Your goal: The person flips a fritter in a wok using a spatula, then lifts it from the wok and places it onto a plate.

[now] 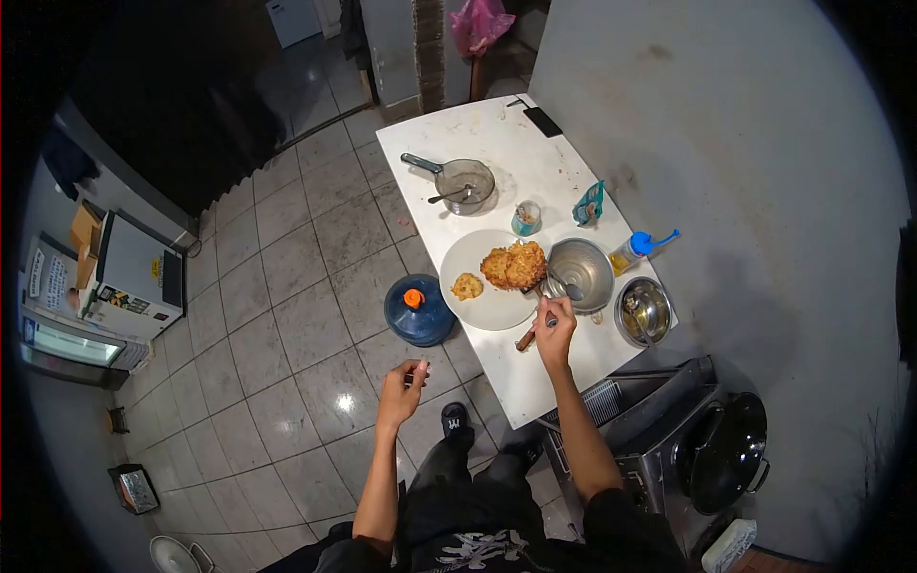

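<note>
At the far left, against the wall, a white chest cooler (pixel 134 277) stands on the tiled floor (pixel 287 315). Further right a blue water jug (pixel 417 307) with an orange cap sits on the floor just beside the left edge of the white table (pixel 535 382). Below it the left hand (pixel 403 382) hangs over the floor, clear of the table, with its fingers loosely drawn toward the thumb. Whether it pinches anything is too small to tell. At the middle of the table's left edge lies a white plate (pixel 487 306). It carries one small fritter (pixel 467 286) on its left side and a pile of larger golden fritters (pixel 514 265) on its right side. Toward the table's far end a long-handled saucepan (pixel 463 184) holds a spoon, and a small cup (pixel 525 218) stands between it and the plate. The right hand (pixel 554 329) is over the near half of the table, closed around a wooden-handled utensil (pixel 524 339). Its handle sticks out toward the person, and its far end points at the gap between the plate and a large steel bowl (pixel 581 272), which touches the plate's right rim. Along the right edge of the table come a teal packet (pixel 588 203), a blue-capped bottle (pixel 640 248) and, near the right near corner, a small steel bowl (pixel 642 310). Beyond the table's near end, by the wall, a black round lid (pixel 726 449) rests on a metal stove (pixel 650 439).
</note>
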Motion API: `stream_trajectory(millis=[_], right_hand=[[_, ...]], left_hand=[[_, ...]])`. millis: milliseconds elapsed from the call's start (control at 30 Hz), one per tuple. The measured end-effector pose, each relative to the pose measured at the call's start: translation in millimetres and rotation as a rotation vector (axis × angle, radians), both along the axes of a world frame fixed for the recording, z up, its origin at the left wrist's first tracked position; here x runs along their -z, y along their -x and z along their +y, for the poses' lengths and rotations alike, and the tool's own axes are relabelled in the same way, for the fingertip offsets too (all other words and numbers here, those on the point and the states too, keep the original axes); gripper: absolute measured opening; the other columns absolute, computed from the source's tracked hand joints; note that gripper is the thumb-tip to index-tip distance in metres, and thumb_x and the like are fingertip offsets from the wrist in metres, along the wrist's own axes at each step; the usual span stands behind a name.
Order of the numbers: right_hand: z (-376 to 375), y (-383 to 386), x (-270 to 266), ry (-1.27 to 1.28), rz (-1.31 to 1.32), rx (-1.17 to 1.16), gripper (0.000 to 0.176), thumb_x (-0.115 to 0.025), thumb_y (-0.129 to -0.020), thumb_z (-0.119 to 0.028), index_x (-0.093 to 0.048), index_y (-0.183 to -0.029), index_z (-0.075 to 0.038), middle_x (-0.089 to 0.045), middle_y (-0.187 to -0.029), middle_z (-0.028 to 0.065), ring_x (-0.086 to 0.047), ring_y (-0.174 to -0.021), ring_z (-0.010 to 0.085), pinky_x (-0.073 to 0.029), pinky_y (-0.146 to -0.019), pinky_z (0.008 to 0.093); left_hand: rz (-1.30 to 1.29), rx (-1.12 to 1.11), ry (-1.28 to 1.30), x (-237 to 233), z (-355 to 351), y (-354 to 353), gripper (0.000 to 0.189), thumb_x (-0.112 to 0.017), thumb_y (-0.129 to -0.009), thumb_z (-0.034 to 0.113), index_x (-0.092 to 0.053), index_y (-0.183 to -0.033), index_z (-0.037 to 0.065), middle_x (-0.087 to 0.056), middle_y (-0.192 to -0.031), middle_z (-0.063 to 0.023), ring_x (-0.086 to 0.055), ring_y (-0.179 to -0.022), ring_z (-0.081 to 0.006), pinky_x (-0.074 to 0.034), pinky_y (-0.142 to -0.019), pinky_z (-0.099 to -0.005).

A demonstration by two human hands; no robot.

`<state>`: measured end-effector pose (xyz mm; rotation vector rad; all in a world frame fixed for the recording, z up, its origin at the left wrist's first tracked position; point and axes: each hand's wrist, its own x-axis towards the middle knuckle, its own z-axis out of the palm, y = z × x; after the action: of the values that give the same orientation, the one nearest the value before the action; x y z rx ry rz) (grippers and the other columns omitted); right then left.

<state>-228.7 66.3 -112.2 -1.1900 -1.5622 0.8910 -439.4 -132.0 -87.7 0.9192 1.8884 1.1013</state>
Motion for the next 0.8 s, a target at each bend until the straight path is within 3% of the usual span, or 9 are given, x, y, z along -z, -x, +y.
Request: stream_trajectory(millis=[167, 267, 533, 633, 700, 800], right_hand=[[12, 4, 13, -0.15, -0.148, -0.006, 0.01, -0.059, -0.088, -0.002, -0.064, -0.092, 0.006, -0.052, -0.081, 0.0117, -0.056, -0.063, 0.0211, -0.045, -0.058, 0.0352], [13, 10, 3, -0.105, -0.192, 0.001, 0.011, -0.059, -0.088, -0.002, -0.064, -0.094, 0.006, -0.052, -0.081, 0.012, -0.055, -0.066, 0.0218, -0.044, -0.059, 0.0365], [21, 12, 2, -0.1, -0.086, 0.054, 0.009, -0.06, -0.087, -0.001, -0.064, -0.087, 0.007, -0.053, -0.08, 0.0121, -0.054, -0.064, 0.0228, -0.043, -0.057, 0.0355], [23, 11, -10, -0.196, -0.197, 0.018, 0.009, -0.061, -0.087, 0.0, -0.061, -0.083, 0.008, -0.054, -0.083, 0.0133, -0.057, -0.065, 0.0266, -0.044, -0.057, 0.0377], [27, 12, -16, -0.458, -0.365, -0.02, 0.014, -0.061, -0.086, -0.001, -0.059, -0.077, 0.008, -0.054, -0.082, 0.0135, -0.059, -0.061, 0.0253, -0.048, -0.052, 0.035], [22, 14, -11, -0.448, -0.532, -0.183, 0.014, -0.064, -0.084, -0.002, -0.059, -0.075, 0.006, -0.054, -0.082, 0.014, -0.06, -0.067, 0.0313, -0.048, -0.056, 0.0378]], left_hand=[[-0.007, 0.015, 0.04, 5, 3, 6, 0.04, -0.056, -0.094, 0.034, -0.064, -0.101, -0.004, -0.068, -0.079, -0.0124, -0.064, -0.07, -0.0167, -0.05, -0.064, -0.0298], [-0.023, 0.029, 0.054, 3, 8, 6, 0.039, -0.057, -0.094, 0.033, -0.064, -0.103, -0.004, -0.067, -0.08, -0.0113, -0.063, -0.07, -0.0159, -0.05, -0.064, -0.0296], [-0.036, 0.044, 0.029, 2, 18, 9, 0.035, -0.058, -0.094, 0.031, -0.063, -0.105, -0.002, -0.066, -0.08, -0.0087, -0.062, -0.071, -0.015, -0.05, -0.065, -0.029], [-0.033, 0.051, 0.027, 1, 20, 11, 0.035, -0.058, -0.094, 0.031, -0.063, -0.105, -0.002, -0.066, -0.08, -0.0089, -0.062, -0.071, -0.0148, -0.05, -0.064, -0.0289], [-0.036, 0.052, 0.014, 1, 21, 12, 0.036, -0.058, -0.094, 0.031, -0.063, -0.105, -0.002, -0.066, -0.08, -0.0091, -0.062, -0.071, -0.0149, -0.05, -0.064, -0.029], [-0.019, 0.063, 0.026, 0, 21, 11, 0.036, -0.058, -0.094, 0.032, -0.062, -0.105, -0.002, -0.066, -0.08, -0.0094, -0.062, -0.071, -0.0148, -0.05, -0.063, -0.0288]])
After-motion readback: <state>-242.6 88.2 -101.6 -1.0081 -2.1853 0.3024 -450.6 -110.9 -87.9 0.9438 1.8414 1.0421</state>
